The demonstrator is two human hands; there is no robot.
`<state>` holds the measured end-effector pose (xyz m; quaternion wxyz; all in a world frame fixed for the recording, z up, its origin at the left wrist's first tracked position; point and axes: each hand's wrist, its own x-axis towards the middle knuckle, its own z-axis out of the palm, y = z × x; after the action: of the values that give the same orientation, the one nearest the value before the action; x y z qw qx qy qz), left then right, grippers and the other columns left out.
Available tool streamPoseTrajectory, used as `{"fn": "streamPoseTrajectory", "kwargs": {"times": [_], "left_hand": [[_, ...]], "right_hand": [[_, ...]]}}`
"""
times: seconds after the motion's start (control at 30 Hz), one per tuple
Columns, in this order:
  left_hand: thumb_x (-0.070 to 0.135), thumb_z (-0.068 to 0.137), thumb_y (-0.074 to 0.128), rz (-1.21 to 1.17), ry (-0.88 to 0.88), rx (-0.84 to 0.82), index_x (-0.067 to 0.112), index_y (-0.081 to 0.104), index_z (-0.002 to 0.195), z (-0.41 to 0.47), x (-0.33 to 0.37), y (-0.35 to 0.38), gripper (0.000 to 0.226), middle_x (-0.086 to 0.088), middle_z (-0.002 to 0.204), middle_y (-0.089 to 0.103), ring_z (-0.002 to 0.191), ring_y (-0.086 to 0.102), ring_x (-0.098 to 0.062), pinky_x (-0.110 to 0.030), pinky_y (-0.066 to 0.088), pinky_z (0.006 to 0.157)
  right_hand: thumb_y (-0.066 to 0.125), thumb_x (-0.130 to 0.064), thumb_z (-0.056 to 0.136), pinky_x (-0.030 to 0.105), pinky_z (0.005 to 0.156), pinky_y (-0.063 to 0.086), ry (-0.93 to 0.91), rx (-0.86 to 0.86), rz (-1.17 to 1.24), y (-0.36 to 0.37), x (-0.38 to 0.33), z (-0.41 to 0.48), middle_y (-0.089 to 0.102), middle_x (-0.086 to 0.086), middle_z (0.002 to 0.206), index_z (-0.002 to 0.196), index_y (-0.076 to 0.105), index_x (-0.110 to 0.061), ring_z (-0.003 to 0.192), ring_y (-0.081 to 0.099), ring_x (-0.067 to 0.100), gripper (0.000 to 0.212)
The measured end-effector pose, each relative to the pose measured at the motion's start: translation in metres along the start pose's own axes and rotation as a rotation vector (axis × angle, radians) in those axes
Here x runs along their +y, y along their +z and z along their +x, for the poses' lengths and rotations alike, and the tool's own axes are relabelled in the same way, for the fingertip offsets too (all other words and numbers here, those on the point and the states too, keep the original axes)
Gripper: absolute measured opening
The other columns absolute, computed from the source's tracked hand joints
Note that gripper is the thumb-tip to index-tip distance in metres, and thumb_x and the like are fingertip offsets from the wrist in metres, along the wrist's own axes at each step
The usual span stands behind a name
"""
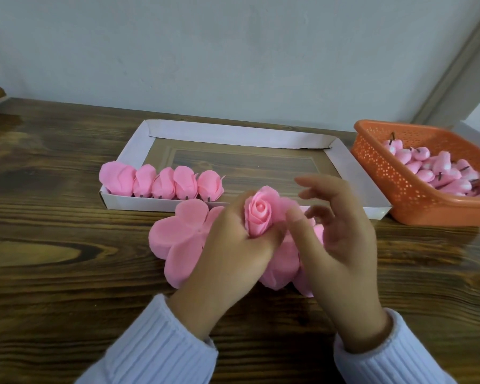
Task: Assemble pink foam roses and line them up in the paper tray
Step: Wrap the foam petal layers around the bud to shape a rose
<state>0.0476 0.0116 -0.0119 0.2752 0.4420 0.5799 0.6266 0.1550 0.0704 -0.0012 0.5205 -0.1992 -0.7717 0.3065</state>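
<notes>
A pink rose (259,214) is gripped by the curled fingers of the left hand (233,245). It is touched by the thumb of the right hand (341,245), whose fingers are spread loosely. Five roses (161,182) are lined up at the near left of the paper tray (233,134). Loose petals (178,236) are laid on the surface (67,245). Buds (438,169) are piled in the orange basket (394,184), far right.

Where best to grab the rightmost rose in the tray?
Rightmost rose: pinch the petal bulb from above and the right. Its right flank is bare in the paper tray; a neighbour crowds the left, and the near wall blocks its stem end.
</notes>
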Motion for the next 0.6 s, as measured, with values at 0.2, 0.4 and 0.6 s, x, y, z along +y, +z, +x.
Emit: {"fn": "streamPoseTrajectory", "kwargs": {"times": [0.2,0.4,0.6], "left_hand": [[0.019,0.07,0.062,-0.053,-0.025,-0.082,0.014,0.059,0.1,0.0,0.001,0.004,0.031,-0.008,0.09,0.069,0.088,0.071,-0.02,-0.046,0.06,0.076],[0.01,0.077,0.064,0.002,0.024,-0.143,0.016,0.062,0.105,-0.002,0.008,-0.001,0.03,-0.002,0.09,0.073,0.085,0.072,-0.012,-0.038,0.059,0.076],[0.006,0.081,0.069,0.031,-0.021,-0.111,0.034,0.06,0.088,-0.001,0.005,-0.007,0.03,0.027,0.076,0.068,0.073,0.063,0.01,-0.008,0.049,0.065]], "right_hand": [[0.061,-0.032,0.084,0.013,0.092,0.04,-0.043,-0.064,-0.15,0.005,0.0,-0.001,0.059,0.0,0.115,0.108,0.065,-0.026,0.113,0.054,0.011,0.025],[0.059,-0.027,0.084,0.017,0.093,0.041,-0.001,-0.05,-0.04,0.002,0.004,0.0,0.06,-0.004,0.113,0.099,0.067,-0.029,0.111,0.055,0.007,0.017],[0.06,-0.031,0.085,0.029,0.09,0.047,0.023,-0.095,0.047,0.002,0.001,0.0,0.06,-0.014,0.113,0.11,0.06,-0.034,0.112,0.058,0.016,0.026]]}}
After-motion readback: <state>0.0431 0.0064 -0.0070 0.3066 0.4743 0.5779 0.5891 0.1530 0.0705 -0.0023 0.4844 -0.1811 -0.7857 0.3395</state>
